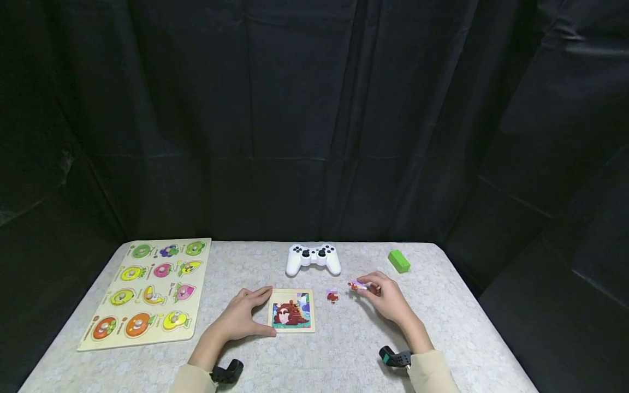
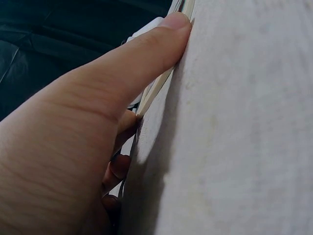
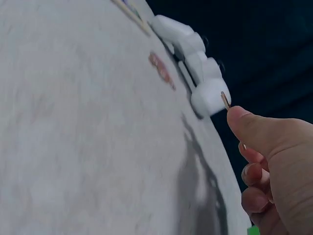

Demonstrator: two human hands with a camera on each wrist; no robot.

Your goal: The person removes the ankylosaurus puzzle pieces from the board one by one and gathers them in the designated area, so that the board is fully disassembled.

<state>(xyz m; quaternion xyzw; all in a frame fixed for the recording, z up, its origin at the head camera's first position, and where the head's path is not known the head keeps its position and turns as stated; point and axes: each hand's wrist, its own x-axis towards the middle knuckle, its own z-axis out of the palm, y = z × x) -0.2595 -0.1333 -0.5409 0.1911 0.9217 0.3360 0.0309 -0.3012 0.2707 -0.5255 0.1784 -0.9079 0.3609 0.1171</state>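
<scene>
A small wooden jigsaw puzzle board (image 1: 291, 329) with a brown animal picture lies on the table; a bare wood strip shows along the top of its recess. My left hand (image 1: 242, 317) holds the board by its left side, thumb at the lower corner and index finger at the upper one. My right hand (image 1: 388, 297) pinches a jigsaw piece (image 1: 356, 285) between thumb and fingers above the table; in the right wrist view the piece (image 3: 225, 100) is seen edge-on. Another jigsaw piece (image 1: 332, 296) lies flat between the board and my right hand.
A white game controller (image 1: 313, 258) lies behind the board. Toward the back right is a green block (image 1: 399, 261). A large wooden fruit puzzle board (image 1: 194, 327) covers the table's left side. Dark cloth (image 1: 295, 120) hangs at the back and sides.
</scene>
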